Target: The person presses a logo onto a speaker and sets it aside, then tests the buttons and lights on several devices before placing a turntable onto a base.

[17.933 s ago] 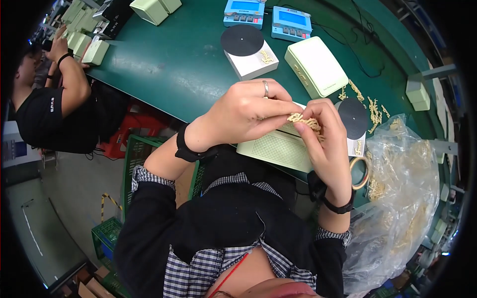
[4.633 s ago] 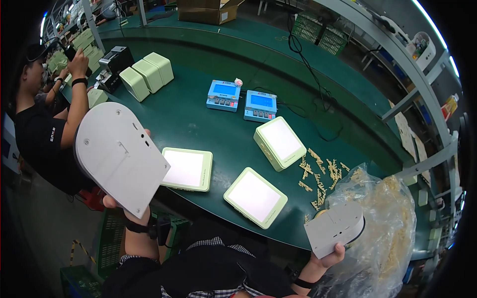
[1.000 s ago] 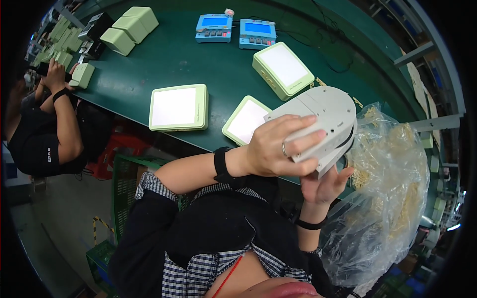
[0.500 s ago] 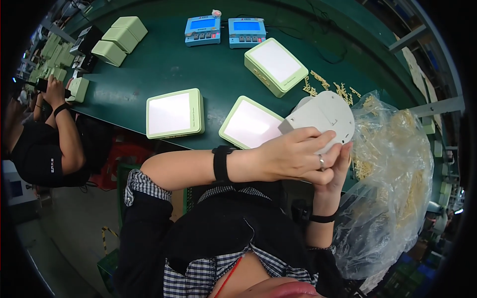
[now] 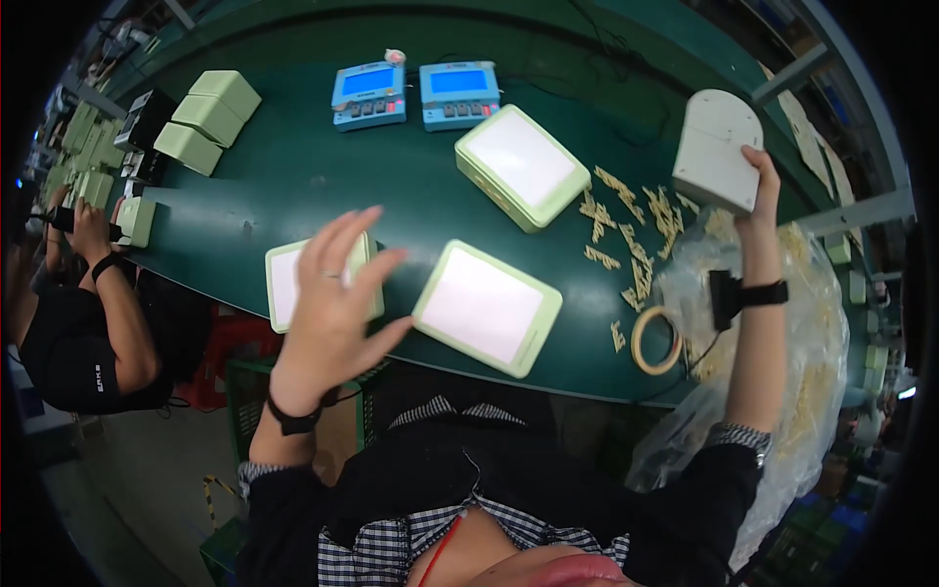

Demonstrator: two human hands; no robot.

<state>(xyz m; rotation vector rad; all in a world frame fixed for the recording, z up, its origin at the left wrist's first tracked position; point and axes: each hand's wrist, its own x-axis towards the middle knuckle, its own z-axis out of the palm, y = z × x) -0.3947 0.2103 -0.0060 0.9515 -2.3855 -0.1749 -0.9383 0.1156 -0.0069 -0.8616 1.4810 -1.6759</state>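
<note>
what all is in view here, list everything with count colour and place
white arched panel: 1, white, held up at far right
flat square units: 3, pale green with white faces, mid table
blue devices: 2, blue, far edge
green boxes: 3, pale green, far left
small clips: many, tan, right of table
tape ring: 1, tan, near right edge
plastic bag: 1, clear, right
co-worker: 1, black shirt, left
left hand: open, above table
right hand: gripping panel
</note>
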